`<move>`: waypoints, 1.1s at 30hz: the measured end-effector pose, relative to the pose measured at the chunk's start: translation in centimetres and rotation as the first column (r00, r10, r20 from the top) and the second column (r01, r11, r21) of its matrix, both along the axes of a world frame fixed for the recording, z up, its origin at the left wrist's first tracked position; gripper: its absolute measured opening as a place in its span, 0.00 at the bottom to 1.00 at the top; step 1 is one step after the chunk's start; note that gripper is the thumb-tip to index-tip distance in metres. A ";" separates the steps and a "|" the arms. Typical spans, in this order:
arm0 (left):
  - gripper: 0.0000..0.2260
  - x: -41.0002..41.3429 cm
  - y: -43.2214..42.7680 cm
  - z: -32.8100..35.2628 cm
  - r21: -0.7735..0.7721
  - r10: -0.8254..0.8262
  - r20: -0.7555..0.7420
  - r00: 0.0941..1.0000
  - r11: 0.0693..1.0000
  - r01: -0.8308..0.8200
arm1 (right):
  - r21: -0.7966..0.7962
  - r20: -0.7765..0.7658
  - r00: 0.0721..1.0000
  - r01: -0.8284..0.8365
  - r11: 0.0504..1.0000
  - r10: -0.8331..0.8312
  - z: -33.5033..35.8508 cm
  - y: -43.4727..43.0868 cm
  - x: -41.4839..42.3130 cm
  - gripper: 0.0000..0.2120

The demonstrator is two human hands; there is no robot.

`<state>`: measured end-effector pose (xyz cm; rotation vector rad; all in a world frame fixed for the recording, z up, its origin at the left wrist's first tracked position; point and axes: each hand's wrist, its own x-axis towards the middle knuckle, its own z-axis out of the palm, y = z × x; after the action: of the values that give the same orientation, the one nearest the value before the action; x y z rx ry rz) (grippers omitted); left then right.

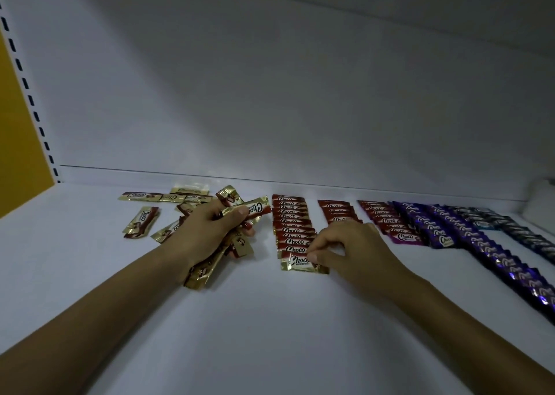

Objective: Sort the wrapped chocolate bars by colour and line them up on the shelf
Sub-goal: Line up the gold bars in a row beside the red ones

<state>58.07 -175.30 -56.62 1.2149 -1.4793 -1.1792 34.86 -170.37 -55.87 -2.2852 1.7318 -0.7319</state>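
My left hand (207,229) grips a bunch of gold-wrapped chocolate bars (249,213) above the white shelf (240,319). More gold bars (141,222) lie loose at the back left. My right hand (348,250) pinches the right end of a single gold bar (298,264) lying at the near end of a red row (292,225). Two more red rows (338,211) (381,217) run to the right. Beyond them lie purple rows (444,238) and a dark blue-black row (528,235).
The shelf's white back wall (270,109) rises behind the bars. A yellow panel (18,130) with a slotted upright stands at the far left. A white object (540,202) sits at the far right, partly cut off.
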 end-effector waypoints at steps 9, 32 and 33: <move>0.13 0.1 -0.2 -0.2 -0.023 -0.026 0.070 0.997 0.999 0.028 | -0.073 -0.103 0.994 0.020 0.997 -0.028 -0.1 -0.8 0.5 0.03; 0.12 -0.8 0.8 -0.5 -0.156 -0.196 -0.024 0.980 0.969 0.190 | 0.069 0.714 0.698 -0.151 0.986 0.057 0.1 -0.7 2.9 0.06; 0.13 -0.7 0.8 -0.4 -0.110 -0.161 -0.072 0.984 0.982 0.153 | 0.097 0.756 0.654 -0.130 0.987 0.012 0.3 -0.7 2.6 0.06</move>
<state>57.34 -174.53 -57.02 0.9834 -1.5787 -1.2244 37.50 -171.07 -55.61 -1.5558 1.2167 -1.2632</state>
